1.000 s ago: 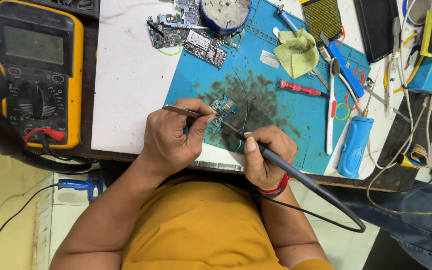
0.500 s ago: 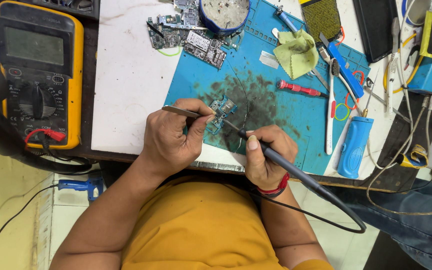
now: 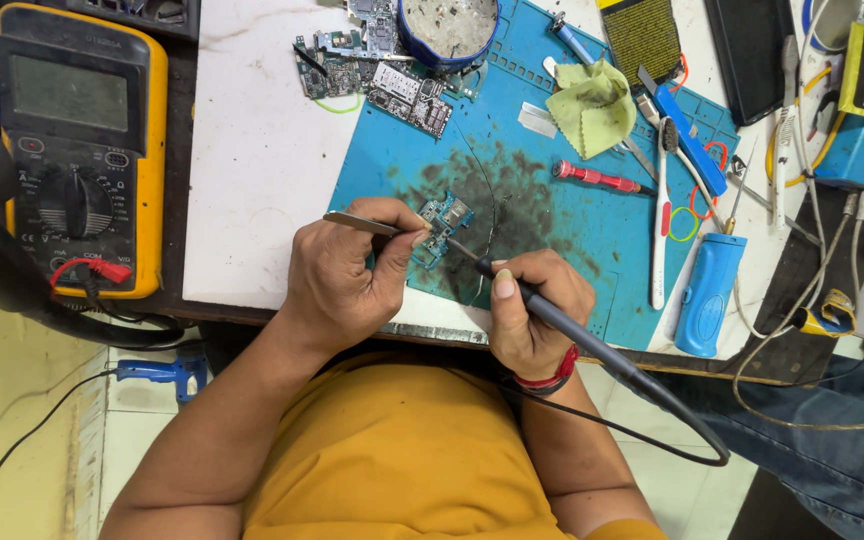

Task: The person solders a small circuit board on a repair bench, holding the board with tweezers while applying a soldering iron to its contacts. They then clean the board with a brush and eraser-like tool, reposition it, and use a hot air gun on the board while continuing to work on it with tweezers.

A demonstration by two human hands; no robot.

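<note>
Head view, looking straight down on a repair bench. Left hand (image 3: 347, 275) at centre frame, fingers closed on metal tweezers (image 3: 364, 224), tips pointed right toward a small blue circuit board (image 3: 442, 222). Right hand (image 3: 532, 315) just below and right of the board, fingers wrapped around a dark soldering iron (image 3: 552, 318) in a pen grip; iron tip touches the board's lower right edge. Iron's black cable (image 3: 672, 440) loops down toward lower right. Board lies on a blue work mat (image 3: 572, 220), in a sooty dark patch at mat centre.

On the mat, upper centre: round tin (image 3: 449, 27) and a cluster of bare circuit boards (image 3: 372, 70). Right of these: yellow-green cloth (image 3: 592, 105), red screwdriver (image 3: 597, 178), white toothbrush (image 3: 662, 215), blue cylindrical tool (image 3: 709, 292). Yellow multimeter (image 3: 77, 145) sits at upper left, off the white tabletop (image 3: 262, 170). Red band on the right wrist.
</note>
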